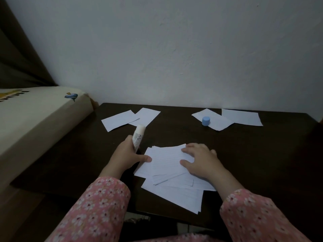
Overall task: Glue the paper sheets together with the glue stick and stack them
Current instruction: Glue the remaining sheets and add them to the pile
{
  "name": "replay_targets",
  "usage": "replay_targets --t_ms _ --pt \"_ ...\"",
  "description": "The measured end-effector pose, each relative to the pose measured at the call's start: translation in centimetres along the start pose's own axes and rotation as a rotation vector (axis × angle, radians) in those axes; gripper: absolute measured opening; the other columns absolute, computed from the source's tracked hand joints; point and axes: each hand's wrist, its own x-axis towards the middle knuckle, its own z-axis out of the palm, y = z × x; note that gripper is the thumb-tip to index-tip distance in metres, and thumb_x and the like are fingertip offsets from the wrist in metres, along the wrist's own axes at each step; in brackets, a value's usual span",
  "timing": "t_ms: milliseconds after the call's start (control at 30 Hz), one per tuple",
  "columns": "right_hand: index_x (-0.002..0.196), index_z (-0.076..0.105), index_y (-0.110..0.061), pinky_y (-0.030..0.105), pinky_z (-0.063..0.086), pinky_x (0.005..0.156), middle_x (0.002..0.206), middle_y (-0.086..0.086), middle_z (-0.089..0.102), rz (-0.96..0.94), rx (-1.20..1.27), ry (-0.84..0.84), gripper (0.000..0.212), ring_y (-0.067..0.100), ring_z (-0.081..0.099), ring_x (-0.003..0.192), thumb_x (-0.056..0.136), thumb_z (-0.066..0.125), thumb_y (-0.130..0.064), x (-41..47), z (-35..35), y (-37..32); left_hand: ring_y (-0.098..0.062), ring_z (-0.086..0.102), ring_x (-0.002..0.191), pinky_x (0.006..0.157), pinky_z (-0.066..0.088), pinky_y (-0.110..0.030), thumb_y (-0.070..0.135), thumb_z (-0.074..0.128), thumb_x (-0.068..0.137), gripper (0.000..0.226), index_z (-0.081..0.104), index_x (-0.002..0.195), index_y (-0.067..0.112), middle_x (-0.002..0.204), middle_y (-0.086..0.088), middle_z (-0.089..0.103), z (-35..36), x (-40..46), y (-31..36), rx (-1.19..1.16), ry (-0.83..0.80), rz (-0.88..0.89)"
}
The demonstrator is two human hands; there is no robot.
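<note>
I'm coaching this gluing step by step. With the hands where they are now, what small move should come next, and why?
Probably lift the right hand off the pile of sheets and bring the glue stick, uncapped in the left hand, down onto the top sheet. The right hand lies flat on it, and four loose sheets wait at the back.

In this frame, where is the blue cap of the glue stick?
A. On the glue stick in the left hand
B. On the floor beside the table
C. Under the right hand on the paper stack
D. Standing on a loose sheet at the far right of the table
D: the blue cap stands on a loose sheet at the far right of the table, while the left hand holds the uncapped glue stick.
</note>
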Motion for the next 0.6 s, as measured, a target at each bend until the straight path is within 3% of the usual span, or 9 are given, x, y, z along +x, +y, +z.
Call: replay_targets --t_ms 233,333,433,600 --pt "0.137 0.047 -0.035 0.045 0.021 0.111 0.148 -0.011 0.037 0.055 -0.052 -0.03 0.051 0.013 0.032 0.135 0.089 0.057 -0.049 0.9 -1.0 -0.4 -0.014 0.052 0.098 0.073 0.045 -0.028 0.046 0.082 0.067 0.067 0.042 0.116 0.025 0.112 0.005 0.054 0.1 1.0 0.9 -0.08 0.023 0.025" --pt "0.131 0.053 -0.034 0.042 0.025 0.111 0.143 -0.01 0.041 0.051 -0.004 0.018 0.045 0.014 0.037 0.131 0.089 0.06 -0.047 2.0 -2.4 -1.5 -0.02 0.049 0.118 0.088 0.043 -0.032 0.036 0.063 0.088 0.059 0.034 0.137 0.02 0.134 -0.003 0.049 -0.4 1.9 1.0 -0.235 0.074 0.046" --pt "0.133 0.052 -0.032 0.042 0.035 0.109 0.141 -0.006 0.046 0.04 0.065 -0.01 0.045 0.018 0.042 0.129 0.09 0.059 -0.044 4.9 -4.6 -3.6 -0.023 0.041 0.132 0.1 0.039 -0.037 0.03 0.059 0.092 0.063 0.028 0.146 0.02 0.145 -0.003 0.042 -0.7 3.5 0.9 -0.309 0.134 0.035" --pt "0.135 0.051 -0.03 0.042 0.04 0.106 0.14 -0.003 0.051 -0.083 0.028 -0.122 0.045 0.018 0.047 0.127 0.092 0.057 -0.042 11.6 -4.6 -7.5 -0.02 0.051 0.119 0.09 0.047 -0.035 0.039 0.063 0.088 0.059 0.041 0.14 0.022 0.139 -0.003 0.049 -1.3 7.0 0.1 -0.341 0.274 0.007"
